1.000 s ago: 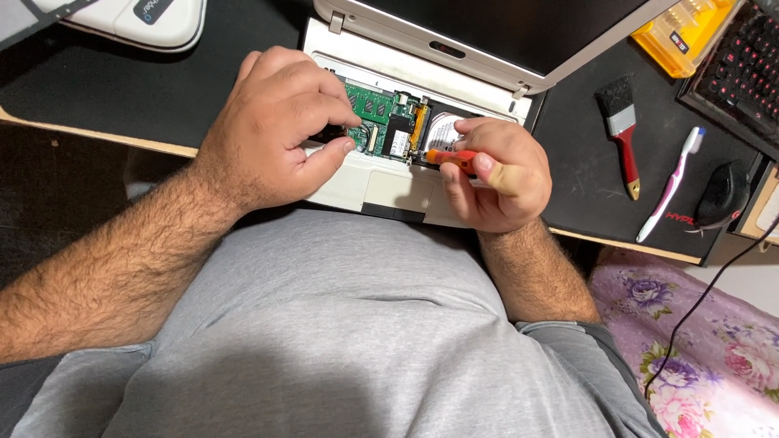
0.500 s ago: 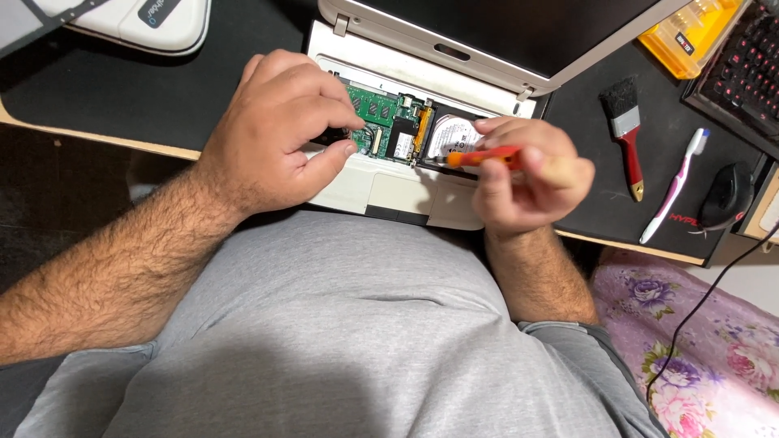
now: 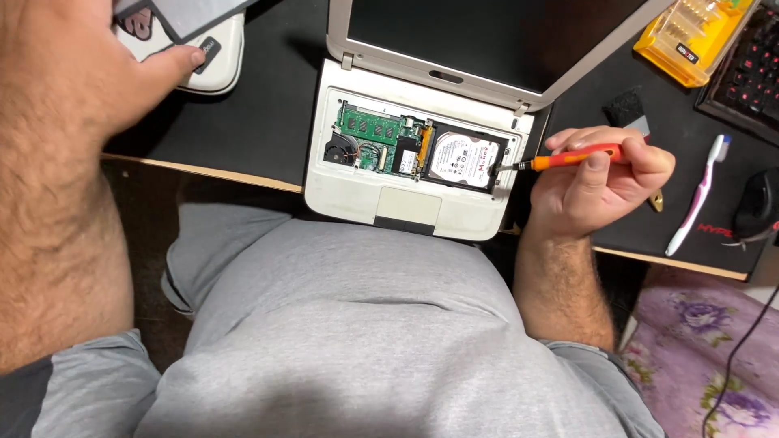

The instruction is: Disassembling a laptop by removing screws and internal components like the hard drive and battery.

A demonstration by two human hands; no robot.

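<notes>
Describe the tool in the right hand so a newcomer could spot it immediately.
Start at the opened beige laptop on the black desk mat. Just past its right edge, the right hand holds a slim screwdriver, tip towards the silver hard drive. Its orange handle sets it apart from the white toothbrush further right.
</notes>
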